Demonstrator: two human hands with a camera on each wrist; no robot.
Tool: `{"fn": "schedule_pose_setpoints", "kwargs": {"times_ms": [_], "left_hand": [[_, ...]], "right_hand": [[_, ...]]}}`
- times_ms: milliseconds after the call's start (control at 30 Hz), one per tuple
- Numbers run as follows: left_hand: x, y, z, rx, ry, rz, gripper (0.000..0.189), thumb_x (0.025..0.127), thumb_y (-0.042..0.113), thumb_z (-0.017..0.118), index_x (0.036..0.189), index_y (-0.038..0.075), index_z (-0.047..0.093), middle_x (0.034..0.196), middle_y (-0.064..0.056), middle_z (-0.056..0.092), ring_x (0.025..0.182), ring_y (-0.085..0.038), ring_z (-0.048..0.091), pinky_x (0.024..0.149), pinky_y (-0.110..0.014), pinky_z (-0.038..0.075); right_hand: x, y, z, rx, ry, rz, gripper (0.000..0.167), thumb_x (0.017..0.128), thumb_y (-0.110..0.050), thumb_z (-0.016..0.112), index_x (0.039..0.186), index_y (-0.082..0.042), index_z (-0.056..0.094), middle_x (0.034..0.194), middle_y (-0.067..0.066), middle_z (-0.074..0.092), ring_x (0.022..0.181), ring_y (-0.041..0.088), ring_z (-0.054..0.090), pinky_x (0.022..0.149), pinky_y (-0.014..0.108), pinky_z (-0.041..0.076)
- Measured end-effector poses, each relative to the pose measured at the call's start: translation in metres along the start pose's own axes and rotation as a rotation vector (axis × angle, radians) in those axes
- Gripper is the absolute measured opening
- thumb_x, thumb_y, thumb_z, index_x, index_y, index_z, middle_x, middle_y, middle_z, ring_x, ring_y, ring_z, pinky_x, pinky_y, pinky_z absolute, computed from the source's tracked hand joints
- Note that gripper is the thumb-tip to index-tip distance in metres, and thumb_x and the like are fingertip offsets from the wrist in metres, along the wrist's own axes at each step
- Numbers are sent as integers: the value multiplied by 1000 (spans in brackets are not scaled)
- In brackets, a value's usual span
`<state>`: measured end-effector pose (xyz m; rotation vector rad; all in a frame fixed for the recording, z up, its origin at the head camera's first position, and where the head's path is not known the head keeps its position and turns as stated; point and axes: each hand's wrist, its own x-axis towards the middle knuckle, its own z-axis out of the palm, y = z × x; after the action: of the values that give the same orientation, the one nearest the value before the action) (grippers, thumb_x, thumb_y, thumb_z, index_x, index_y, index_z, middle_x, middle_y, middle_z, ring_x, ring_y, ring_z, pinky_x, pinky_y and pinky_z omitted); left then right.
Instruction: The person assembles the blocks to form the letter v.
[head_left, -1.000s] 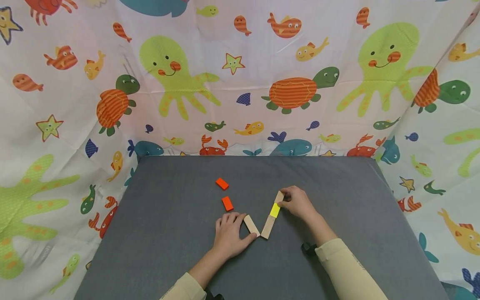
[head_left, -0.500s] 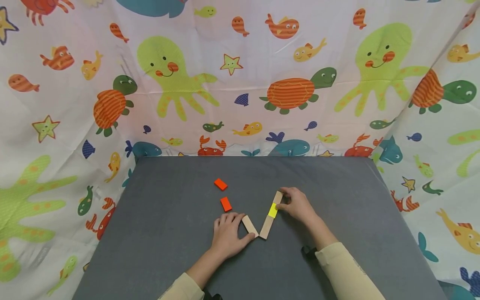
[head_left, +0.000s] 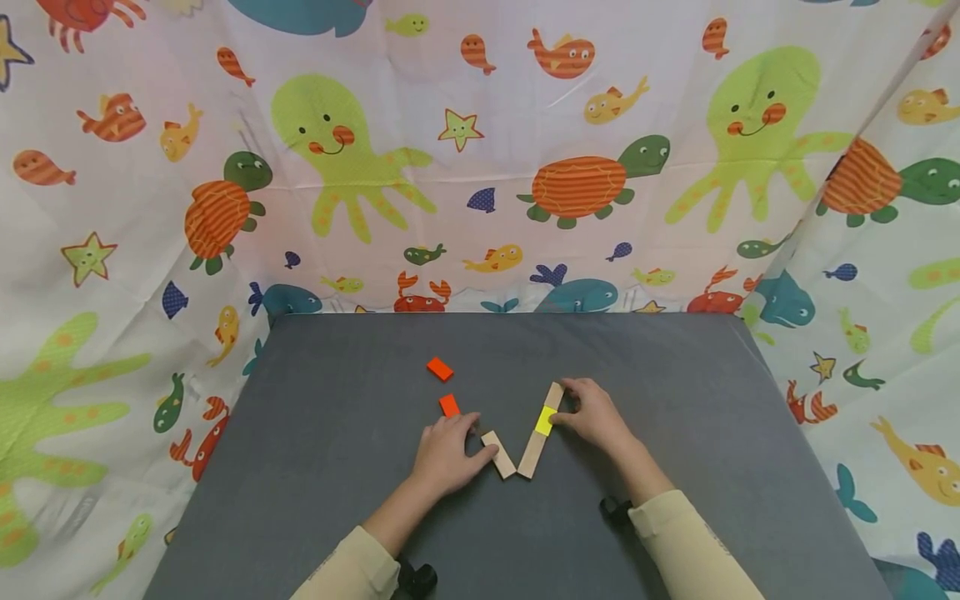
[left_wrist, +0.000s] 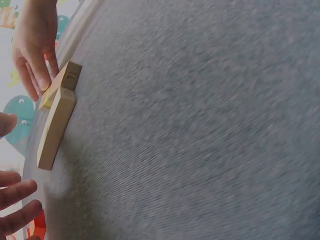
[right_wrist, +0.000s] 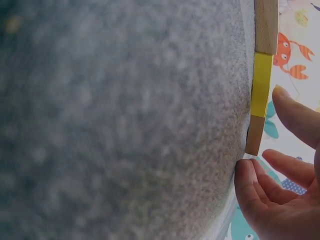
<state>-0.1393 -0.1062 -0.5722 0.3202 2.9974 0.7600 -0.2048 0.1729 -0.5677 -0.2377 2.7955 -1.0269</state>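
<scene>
My left hand (head_left: 447, 454) hovers just left of a plain wooden block (head_left: 498, 454), its fingers spread and holding nothing. In the left wrist view a gap shows between those fingers (left_wrist: 19, 192) and the wooden block (left_wrist: 56, 129). The block slants so that its near end meets a row of blocks, forming a V. This row has a wooden block (head_left: 532, 455), a yellow block (head_left: 545, 420) and another wooden block (head_left: 554, 395), end to end. Beside the row's far part rests my right hand (head_left: 596, 414), thumb near the yellow block, fingers by the far end, loosely extended.
Two red-orange blocks lie to the left: one farther back (head_left: 440, 369), the other (head_left: 449, 405) partly hidden behind my left fingers. Grey cloth (head_left: 337, 458) covers the table. A curtain with sea animals (head_left: 480, 175) stands behind and at both sides.
My left hand has let go of the slanted wooden block and moved slightly left and away, towards the nearer red-orange block. The right hand stays nearly still by the row.
</scene>
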Motion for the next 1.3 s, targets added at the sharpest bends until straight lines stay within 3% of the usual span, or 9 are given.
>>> {"fn": "schedule_pose_setpoints", "kwargs": {"times_ms": [300,500,900,1033,1300], "left_hand": [[19,-13,-17,-33,61,-56,68,89,48,71,145,14,54,137,-10,58,122,-32,56,103,-58,43],[31,-28,-23,-66,74,-73,65,88,35,75,145,12,55,140,-12,55,123,-34,53,102,-57,43],[39,-47,-23,-97,23,-118,66,81,13,78,143,8,56,142,-13,53,127,-36,50,106,-54,42],[40,-49,-22,-127,9,-139,66,81,12,79,143,7,56,140,-15,54,128,-37,49,108,-53,40],[41,-49,-21,-90,-29,-152,64,83,20,80,141,8,58,135,-14,59,124,-37,51,107,-54,39]], "right_hand": [[-1,0,1,-18,-4,-1,73,83,-25,85,143,2,53,140,24,53,120,38,58,99,53,48],[-1,1,1,-32,-10,4,72,83,-25,84,142,3,53,140,23,53,123,39,56,101,53,47],[-2,2,2,-34,-1,-8,70,83,-25,84,141,2,55,139,22,54,120,36,58,99,53,48],[-1,2,2,-38,-2,-7,70,83,-25,84,140,2,56,138,21,55,119,36,58,98,52,48],[-2,1,1,-40,-13,7,69,84,-25,84,141,2,55,139,21,55,121,36,57,99,53,48]]}}
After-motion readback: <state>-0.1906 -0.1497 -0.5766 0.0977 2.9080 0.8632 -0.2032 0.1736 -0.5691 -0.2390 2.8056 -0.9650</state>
